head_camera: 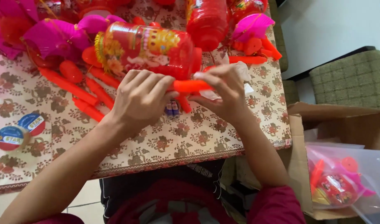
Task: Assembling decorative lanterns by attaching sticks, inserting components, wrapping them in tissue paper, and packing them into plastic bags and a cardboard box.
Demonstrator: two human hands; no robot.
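Note:
Over the patterned table, my left hand point(142, 99) and my right hand point(225, 91) both grip an orange plastic stick point(192, 86), holding it level between them. The stick runs up to the base of a red cylinder lantern point(150, 49) with gold and pink print, which lies on its side just beyond my fingers. A scrap of clear wrapping point(244, 74) shows behind my right hand. Two small batteries point(172, 110) lie on the cloth below my left fingers.
Several loose orange sticks point(80, 93) and pink paper fans point(53, 35) lie at the far left, more red lanterns point(206, 18) at the back. Two tape rolls point(20, 130) sit at the left edge. A cardboard box point(339, 124) at right holds a bagged lantern point(343, 186).

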